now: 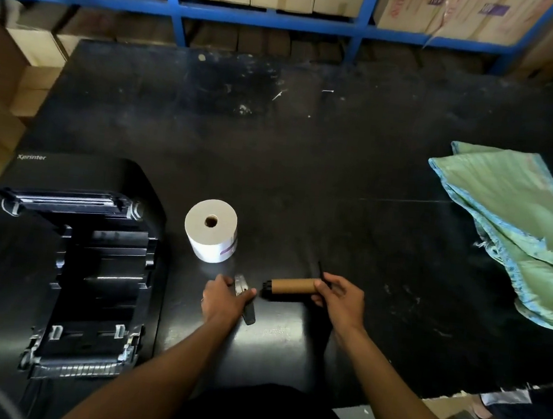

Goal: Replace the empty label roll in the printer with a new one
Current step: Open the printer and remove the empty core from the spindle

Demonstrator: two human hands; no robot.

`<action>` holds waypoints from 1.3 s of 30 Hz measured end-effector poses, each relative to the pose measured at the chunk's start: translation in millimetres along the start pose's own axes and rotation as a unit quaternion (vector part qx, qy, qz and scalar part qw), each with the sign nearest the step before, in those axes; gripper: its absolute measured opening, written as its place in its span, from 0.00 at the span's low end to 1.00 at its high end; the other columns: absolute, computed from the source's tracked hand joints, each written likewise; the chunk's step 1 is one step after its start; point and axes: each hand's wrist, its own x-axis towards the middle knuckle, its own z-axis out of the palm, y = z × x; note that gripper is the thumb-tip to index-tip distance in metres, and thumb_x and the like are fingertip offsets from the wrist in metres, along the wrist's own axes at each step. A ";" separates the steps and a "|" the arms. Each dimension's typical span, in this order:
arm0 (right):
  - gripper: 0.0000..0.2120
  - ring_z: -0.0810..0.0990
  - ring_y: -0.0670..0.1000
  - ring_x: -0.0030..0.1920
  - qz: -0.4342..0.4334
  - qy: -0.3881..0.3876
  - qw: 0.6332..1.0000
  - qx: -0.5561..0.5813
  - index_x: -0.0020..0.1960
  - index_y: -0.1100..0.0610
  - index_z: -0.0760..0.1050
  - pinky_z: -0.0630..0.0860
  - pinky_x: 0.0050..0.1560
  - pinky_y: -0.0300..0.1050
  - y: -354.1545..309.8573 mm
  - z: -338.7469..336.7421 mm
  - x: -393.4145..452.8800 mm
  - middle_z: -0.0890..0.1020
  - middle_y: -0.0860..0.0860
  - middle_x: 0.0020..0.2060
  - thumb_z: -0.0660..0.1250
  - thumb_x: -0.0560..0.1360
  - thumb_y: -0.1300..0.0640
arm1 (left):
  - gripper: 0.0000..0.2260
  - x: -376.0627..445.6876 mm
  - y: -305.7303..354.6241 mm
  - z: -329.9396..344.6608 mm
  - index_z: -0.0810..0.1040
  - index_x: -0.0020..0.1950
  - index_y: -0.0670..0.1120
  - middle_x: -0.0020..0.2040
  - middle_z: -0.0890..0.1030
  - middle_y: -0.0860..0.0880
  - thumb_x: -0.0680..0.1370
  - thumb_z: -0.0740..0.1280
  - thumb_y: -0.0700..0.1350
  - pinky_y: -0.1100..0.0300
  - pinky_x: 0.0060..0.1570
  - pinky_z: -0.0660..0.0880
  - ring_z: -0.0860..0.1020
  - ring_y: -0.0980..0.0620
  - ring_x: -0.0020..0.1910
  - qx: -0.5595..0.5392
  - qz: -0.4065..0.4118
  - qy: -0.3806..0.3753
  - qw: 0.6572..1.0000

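I'm holding the empty brown cardboard core (294, 286) in my right hand (339, 297), fingers curling around its right end, black spindle (266, 289) poking out the left end. My left hand (223, 298) is pinching a flat black plastic roll guide (244, 300), apparently pulled off that spindle so the core can slide free. The new white label roll (211, 229) is standing on end on the black table (310, 144), between my hands and the open black label printer (88, 274), near for the swap. The printer bay is looking empty, lid tipped back. The thin black piece above my right fingers is hard to read, probably the other guide. A green woven sack (513, 233) is lying at the right, partly cut off.
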 end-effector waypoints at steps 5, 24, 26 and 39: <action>0.14 0.85 0.53 0.36 0.006 -0.009 1.000 0.007 0.59 0.60 0.79 0.82 0.37 0.38 -0.1 1.4 0.5 0.85 0.57 0.44 0.72 0.74 0.66 | 0.13 -4.9 -1.4 -2.2 0.78 0.50 0.47 0.51 0.79 0.45 0.79 0.65 0.57 0.59 0.44 0.72 0.78 0.48 0.48 -0.030 0.086 0.033 0.995; 0.15 0.83 0.44 0.29 0.025 0.033 0.994 0.104 0.61 0.65 0.78 0.81 0.34 0.33 -20.9 -41.0 26.1 0.84 0.59 0.42 0.71 0.74 0.69 | 0.07 2.5 -15.3 -28.7 0.79 0.50 0.49 0.42 0.81 0.50 0.74 0.74 0.42 0.59 0.45 0.77 0.80 0.51 0.42 -0.024 0.217 -0.067 0.974; 0.15 0.83 0.43 0.30 0.021 0.066 0.993 0.100 0.60 0.65 0.78 0.79 0.34 0.31 -19.4 -42.7 26.1 0.84 0.60 0.45 0.71 0.74 0.69 | 0.07 -0.5 -10.5 -26.0 0.78 0.46 0.51 0.43 0.80 0.52 0.73 0.74 0.46 0.62 0.42 0.74 0.79 0.53 0.42 0.013 0.202 -0.056 0.978; 0.16 0.82 0.56 0.38 0.175 0.155 0.955 0.181 0.53 0.66 0.78 0.81 0.40 0.47 24.1 4.7 -12.2 0.82 0.64 0.46 0.77 0.68 0.69 | 0.12 -21.1 19.9 10.3 0.76 0.47 0.47 0.46 0.81 0.46 0.70 0.71 0.51 0.52 0.46 0.77 0.80 0.45 0.46 0.108 0.080 -0.086 0.987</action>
